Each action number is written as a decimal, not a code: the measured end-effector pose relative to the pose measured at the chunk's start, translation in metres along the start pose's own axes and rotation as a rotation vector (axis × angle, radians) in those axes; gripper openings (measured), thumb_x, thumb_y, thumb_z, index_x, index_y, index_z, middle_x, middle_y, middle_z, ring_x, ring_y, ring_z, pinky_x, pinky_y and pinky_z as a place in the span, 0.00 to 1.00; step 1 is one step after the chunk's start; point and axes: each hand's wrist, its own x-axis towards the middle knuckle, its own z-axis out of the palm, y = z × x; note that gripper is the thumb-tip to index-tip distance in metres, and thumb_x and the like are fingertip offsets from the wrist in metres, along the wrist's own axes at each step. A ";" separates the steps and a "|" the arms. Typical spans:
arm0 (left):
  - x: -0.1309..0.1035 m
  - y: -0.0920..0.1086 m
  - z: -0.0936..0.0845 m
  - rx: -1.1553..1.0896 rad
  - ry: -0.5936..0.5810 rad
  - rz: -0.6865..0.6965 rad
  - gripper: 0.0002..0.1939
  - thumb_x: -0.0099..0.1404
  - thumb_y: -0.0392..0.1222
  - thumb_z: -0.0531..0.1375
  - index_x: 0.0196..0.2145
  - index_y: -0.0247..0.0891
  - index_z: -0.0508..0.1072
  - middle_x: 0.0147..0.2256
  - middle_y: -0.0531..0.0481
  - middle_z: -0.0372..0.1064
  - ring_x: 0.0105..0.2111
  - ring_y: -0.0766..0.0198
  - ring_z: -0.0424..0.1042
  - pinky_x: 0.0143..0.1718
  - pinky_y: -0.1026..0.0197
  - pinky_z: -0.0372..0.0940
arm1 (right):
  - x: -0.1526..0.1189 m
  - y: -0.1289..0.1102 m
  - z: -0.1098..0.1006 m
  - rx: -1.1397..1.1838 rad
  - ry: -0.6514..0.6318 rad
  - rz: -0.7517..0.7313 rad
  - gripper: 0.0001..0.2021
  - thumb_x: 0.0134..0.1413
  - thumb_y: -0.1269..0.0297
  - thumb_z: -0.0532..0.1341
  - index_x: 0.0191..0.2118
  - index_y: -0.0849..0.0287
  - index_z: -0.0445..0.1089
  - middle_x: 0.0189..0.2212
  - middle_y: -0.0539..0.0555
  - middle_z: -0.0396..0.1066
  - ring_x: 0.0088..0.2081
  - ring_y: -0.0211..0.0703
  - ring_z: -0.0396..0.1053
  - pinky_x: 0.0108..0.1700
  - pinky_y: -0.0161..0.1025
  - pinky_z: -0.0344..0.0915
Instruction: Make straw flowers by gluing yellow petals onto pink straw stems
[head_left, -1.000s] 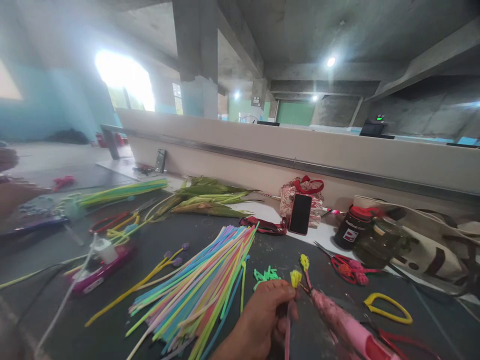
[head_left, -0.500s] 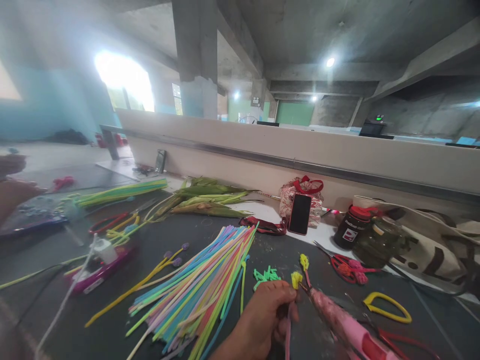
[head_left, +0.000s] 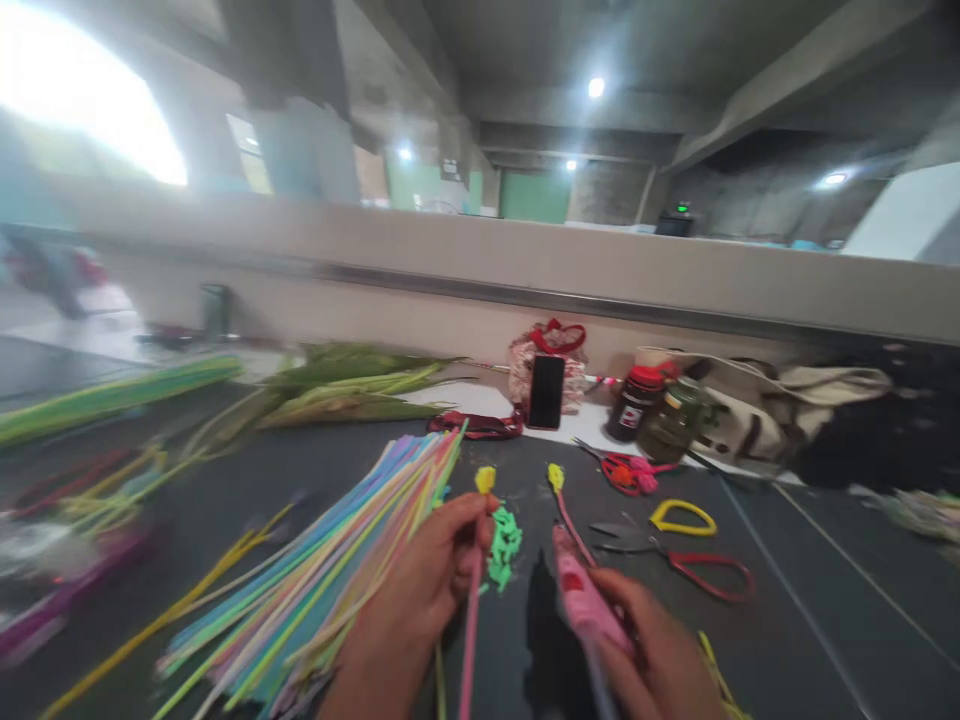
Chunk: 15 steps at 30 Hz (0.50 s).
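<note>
My left hand pinches a pink pipe cleaner just below its fuzzy yellow tip. In my right hand is a pink hot glue gun, its nozzle pointing away from me, a little apart from the yellow tip. Beyond the nozzle lies a second pink stem with a yellow end. Short green cut pieces sit in a pile beside my left fingers. A spread bundle of colored pipe cleaners lies left of that hand.
Scissors with one yellow and one red handle lie at right. Red-handled scissors, a phone, a red-lidded jar and a canvas bag stand or lie further back. Corn husks rest at back left, before a low partition.
The view has swung to the right. The glue gun nozzle has drawn away from the yellow tip held in my left hand. My right hand now shows clearly on the gun.
</note>
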 end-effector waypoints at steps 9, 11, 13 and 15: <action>0.001 -0.006 0.005 0.019 -0.081 -0.101 0.05 0.52 0.36 0.60 0.24 0.31 0.70 0.14 0.57 0.61 0.08 0.81 0.48 0.08 0.77 0.43 | -0.009 -0.002 0.032 -0.493 -0.024 -0.144 0.15 0.41 0.73 0.62 0.39 0.57 0.67 0.34 0.56 0.74 0.34 0.53 0.71 0.33 0.47 0.68; 0.000 -0.012 0.007 0.041 -0.086 -0.122 0.06 0.52 0.37 0.61 0.24 0.31 0.70 0.13 0.57 0.61 0.08 0.81 0.48 0.08 0.77 0.43 | -0.011 -0.006 0.022 -0.491 -0.025 -0.172 0.14 0.44 0.70 0.62 0.41 0.56 0.67 0.39 0.58 0.73 0.37 0.54 0.71 0.35 0.48 0.68; 0.000 -0.017 0.008 0.059 -0.092 -0.136 0.06 0.52 0.37 0.61 0.24 0.31 0.70 0.14 0.57 0.62 0.08 0.81 0.48 0.08 0.77 0.42 | -0.012 -0.007 -0.002 -0.457 -0.010 -0.201 0.13 0.50 0.69 0.58 0.44 0.54 0.67 0.44 0.58 0.72 0.40 0.52 0.70 0.39 0.47 0.67; 0.000 -0.021 0.009 0.065 -0.110 -0.147 0.05 0.53 0.37 0.61 0.25 0.31 0.71 0.14 0.57 0.62 0.08 0.81 0.48 0.08 0.77 0.42 | -0.012 -0.002 -0.034 -0.325 0.005 -0.123 0.10 0.55 0.71 0.53 0.41 0.54 0.69 0.36 0.54 0.75 0.38 0.44 0.72 0.38 0.38 0.67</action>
